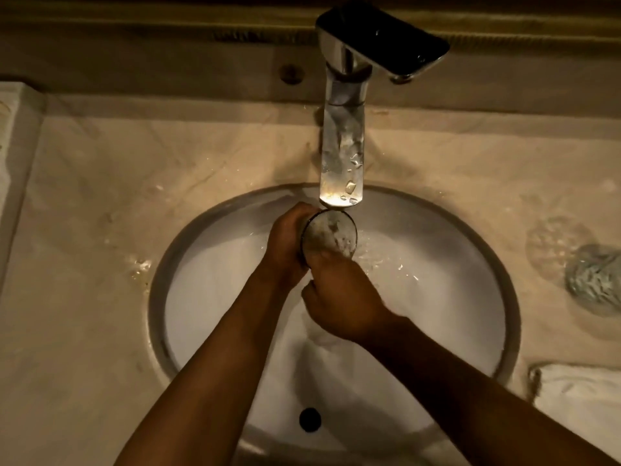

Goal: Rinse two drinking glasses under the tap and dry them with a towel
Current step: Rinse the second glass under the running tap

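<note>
A clear drinking glass (331, 234) is held upright right under the chrome tap's spout (342, 153), over the round white basin (453, 297). Water fills it and spills off to the right. My left hand (285, 243) wraps around the glass from the left. My right hand (339, 297) grips it from the near side, fingers at the rim. A second glass (596, 279) stands on the counter at the far right edge. A white towel (578, 391) lies on the counter at the lower right.
The marble counter (100, 213) surrounds the basin and is wet, with droplets to the left of the bowl. An overflow hole (309, 419) shows in the basin's near wall. The tap's lever handle (386, 38) sits at the top. A raised ledge (16, 163) borders the left side.
</note>
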Tool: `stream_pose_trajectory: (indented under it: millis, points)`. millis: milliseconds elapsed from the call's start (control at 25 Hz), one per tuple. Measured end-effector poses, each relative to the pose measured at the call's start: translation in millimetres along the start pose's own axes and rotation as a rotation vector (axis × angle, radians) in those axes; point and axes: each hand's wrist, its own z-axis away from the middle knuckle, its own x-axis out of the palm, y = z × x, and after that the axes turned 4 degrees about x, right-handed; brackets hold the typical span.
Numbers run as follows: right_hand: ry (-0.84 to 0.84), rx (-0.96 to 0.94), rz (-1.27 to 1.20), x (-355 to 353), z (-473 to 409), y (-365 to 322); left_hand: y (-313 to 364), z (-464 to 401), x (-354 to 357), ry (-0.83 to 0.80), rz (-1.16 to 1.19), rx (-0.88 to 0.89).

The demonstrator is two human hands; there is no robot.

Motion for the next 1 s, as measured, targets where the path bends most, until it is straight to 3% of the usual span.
stream_pose_trajectory:
  millis: [120,160,320,400,440,560,680,880,1000]
  points:
    - [-0.020,0.164,-0.488,6,3,-21,-7,-1,-1,0.031,0.014,0.000]
    - [-0.006,0.145,-0.446,5,3,-18,-3,-2,-1,0.043,-0.006,0.006]
    - [0.104,-0.115,0.302,-6,-8,15,14,-4,-9,-0.027,-0.130,-0.011]
    - [0.147,-0.309,0.344,-12,-20,30,25,2,-10,-0.105,-0.209,-0.133]
    - [0.069,-0.342,0.302,-16,-23,34,30,2,-11,-0.169,-0.276,-0.186]
    - [-0.150,-0.195,0.088,-35,-25,40,36,6,-10,-0.253,-0.396,-0.193]
    - [-0.020,-0.207,0.132,-29,-26,42,24,8,-7,-0.181,-0.143,-0.072]
    - [0.168,0.120,-0.501,-12,-19,6,3,19,9,-0.059,0.063,0.013]
    - [0.087,0.129,-0.325,-13,-12,-4,6,20,10,-0.040,0.065,0.024]
